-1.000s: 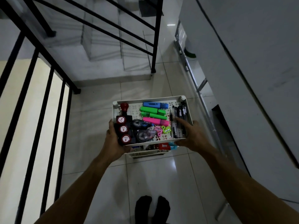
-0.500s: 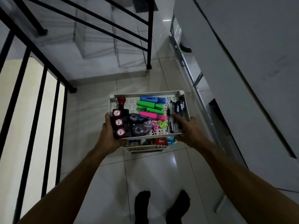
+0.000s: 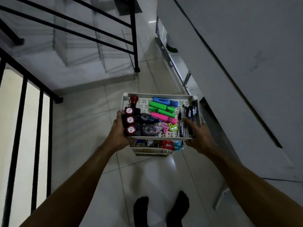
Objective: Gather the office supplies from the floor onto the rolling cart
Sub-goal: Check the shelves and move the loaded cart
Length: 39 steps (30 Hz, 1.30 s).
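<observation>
A white rolling cart stands on the tiled floor ahead of me. Its top tray holds red-capped stamps, correction tapes, blue, green and pink highlighters, small clips and several black pens. More supplies lie on the shelf below. My left hand grips the tray's near left corner. My right hand grips the near right corner, thumb over the rim beside the pens.
A black stair railing and steps rise behind the cart. More black bars run along the left. A white wall and sloped panel close the right side. My feet in black socks stand on the tiles below.
The view has shifted slightly; the cart and both hands sit a little lower and further left in the frame. My grip on both corners is unchanged.
</observation>
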### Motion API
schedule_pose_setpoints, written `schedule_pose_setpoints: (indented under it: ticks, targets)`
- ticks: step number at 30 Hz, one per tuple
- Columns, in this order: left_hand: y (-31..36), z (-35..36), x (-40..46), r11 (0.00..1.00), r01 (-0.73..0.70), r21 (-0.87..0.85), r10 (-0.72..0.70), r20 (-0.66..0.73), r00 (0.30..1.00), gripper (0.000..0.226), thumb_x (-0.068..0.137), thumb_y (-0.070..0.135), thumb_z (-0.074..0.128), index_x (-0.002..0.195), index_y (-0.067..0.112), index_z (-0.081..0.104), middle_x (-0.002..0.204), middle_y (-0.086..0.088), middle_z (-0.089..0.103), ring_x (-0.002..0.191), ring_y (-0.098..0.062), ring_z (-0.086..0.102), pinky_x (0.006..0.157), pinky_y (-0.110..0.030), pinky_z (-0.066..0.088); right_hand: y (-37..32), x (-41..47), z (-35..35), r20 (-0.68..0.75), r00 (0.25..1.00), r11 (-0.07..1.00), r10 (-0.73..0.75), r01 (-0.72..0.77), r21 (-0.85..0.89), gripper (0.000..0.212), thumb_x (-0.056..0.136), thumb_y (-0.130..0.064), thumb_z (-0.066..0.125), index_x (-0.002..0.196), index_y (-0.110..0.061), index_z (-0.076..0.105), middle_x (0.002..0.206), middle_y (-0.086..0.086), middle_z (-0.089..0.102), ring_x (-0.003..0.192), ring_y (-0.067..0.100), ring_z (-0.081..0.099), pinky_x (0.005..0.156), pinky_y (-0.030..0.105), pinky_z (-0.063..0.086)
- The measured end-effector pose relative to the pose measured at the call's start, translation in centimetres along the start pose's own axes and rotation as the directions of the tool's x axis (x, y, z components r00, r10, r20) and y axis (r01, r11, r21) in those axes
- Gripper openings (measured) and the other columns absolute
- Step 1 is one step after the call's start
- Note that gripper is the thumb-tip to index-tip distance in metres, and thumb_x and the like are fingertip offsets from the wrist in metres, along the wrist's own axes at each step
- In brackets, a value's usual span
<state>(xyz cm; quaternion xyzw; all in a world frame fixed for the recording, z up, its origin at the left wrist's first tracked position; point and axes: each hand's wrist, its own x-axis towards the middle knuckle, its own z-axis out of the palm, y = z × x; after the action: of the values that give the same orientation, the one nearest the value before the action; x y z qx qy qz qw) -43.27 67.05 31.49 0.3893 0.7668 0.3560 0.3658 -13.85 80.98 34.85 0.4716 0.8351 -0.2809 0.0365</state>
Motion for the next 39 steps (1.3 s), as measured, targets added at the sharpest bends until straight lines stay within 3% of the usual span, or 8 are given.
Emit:
schedule_pose_setpoints:
  ticks: [3, 8, 12, 18, 26, 31, 35, 39]
  targets:
    - [0.7, 1.4, 0.8, 0.997, -0.023, 0.079, 0.021, 0.023, 1.000, 0.135, 0.047, 0.021, 0.092, 0.148, 0.033, 0.003, 0.146, -0.011, 0.033, 0.128, -0.027, 0.043, 0.101, -0.034, 0.040, 1.4, -0.7, -0.7, -0.014, 0.998, 0.998, 0.061, -0.061, 0.009, 0.102, 0.071, -0.017, 0.082, 0.148, -0.038, 0.019, 0.141, 0.022, 0.031, 0.124, 0.035, 0.041, 0.098, 0.042, 0.043]
    - [2.8, 3.4, 2.1, 0.998, -0.064, 0.030, 0.060, 0.119, 0.991, 0.148, 0.030, 0.044, 0.091, 0.147, 0.036, 0.000, 0.143, -0.002, 0.037, 0.126, -0.019, 0.047, 0.095, -0.047, 0.051, 3.8, -1.4, -1.4, -0.027, 0.996, 0.995, 0.083, -0.081, 0.064, 0.105, 0.069, -0.020, 0.082, 0.144, -0.050, 0.014, 0.143, 0.020, 0.036, 0.124, 0.033, 0.049, 0.101, 0.045, 0.043]
    - [4.2, 5.4, 3.2, 0.999, -0.045, 0.009, 0.043, 0.157, 0.987, 0.149, 0.030, 0.038, 0.095, 0.145, 0.041, 0.001, 0.144, 0.000, 0.036, 0.126, -0.020, 0.048, 0.093, -0.048, 0.051, 6.9, -1.8, -1.6, -0.044, 0.995, 0.989, 0.090, -0.084, 0.126, 0.113, 0.068, -0.020, 0.082, 0.133, -0.068, 0.003, 0.145, 0.020, 0.036, 0.120, 0.031, 0.055, 0.091, 0.048, 0.054]
    - [6.1, 8.3, 4.4, 0.993, -0.113, 0.037, 0.104, 0.194, 0.976, 0.143, 0.034, 0.033, 0.095, 0.145, 0.040, 0.004, 0.143, 0.001, 0.038, 0.127, -0.019, 0.047, 0.097, -0.048, 0.049, 7.8, -4.0, -4.3, -0.051, 0.984, 0.969, 0.170, -0.157, 0.193, 0.088, 0.080, -0.004, 0.071, 0.150, -0.029, 0.023, 0.141, 0.012, 0.034, 0.119, 0.024, 0.052, 0.090, 0.026, 0.051]
    - [8.8, 11.8, 5.9, 0.971, -0.198, 0.138, 0.157, 0.260, 0.953, 0.148, 0.029, 0.047, 0.088, 0.147, 0.033, 0.000, 0.143, -0.004, 0.037, 0.129, -0.021, 0.044, 0.099, -0.048, 0.048, 10.5, -5.7, -6.2, -0.061, 0.962, 0.927, 0.267, -0.239, 0.288, 0.083, 0.082, 0.005, 0.067, 0.149, -0.020, 0.026, 0.140, 0.018, 0.034, 0.124, 0.032, 0.048, 0.083, 0.007, 0.038]
    - [10.8, 14.4, 7.3, 0.959, -0.254, 0.127, 0.205, 0.308, 0.929, 0.140, 0.034, 0.041, 0.089, 0.146, 0.030, 0.007, 0.139, -0.002, 0.041, 0.126, -0.019, 0.047, 0.098, -0.045, 0.049, 13.4, -6.4, -6.0, -0.120, 0.926, 0.902, 0.358, -0.310, 0.299, 0.093, 0.076, -0.005, 0.077, 0.149, -0.032, 0.027, 0.133, 0.019, 0.031, 0.113, 0.037, 0.053, 0.098, 0.035, 0.046]
    - [12.6, 16.6, 8.5, 0.942, -0.316, 0.117, 0.258, 0.352, 0.900, 0.132, 0.043, 0.019, 0.094, 0.146, 0.022, 0.012, 0.136, 0.003, 0.045, 0.122, -0.010, 0.047, 0.096, -0.034, 0.047, 15.9, -6.6, -6.0, -0.175, 0.911, 0.905, 0.374, -0.316, 0.286, 0.093, 0.074, -0.006, 0.079, 0.149, -0.027, 0.029, 0.121, 0.018, 0.038, 0.107, 0.035, 0.050, 0.087, 0.025, 0.041]
    - [13.5, 18.5, 9.8, 0.925, -0.308, 0.220, 0.217, 0.358, 0.908, 0.130, 0.040, 0.038, 0.084, 0.147, 0.026, 0.010, 0.139, -0.010, 0.043, 0.122, -0.028, 0.049, 0.098, -0.049, 0.046, 18.6, -7.0, -6.2, -0.214, 0.907, 0.923, 0.362, -0.316, 0.220, 0.095, 0.072, -0.007, 0.081, 0.150, -0.021, 0.029, 0.117, 0.024, 0.046, 0.099, 0.027, 0.043, 0.077, 0.021, 0.033]
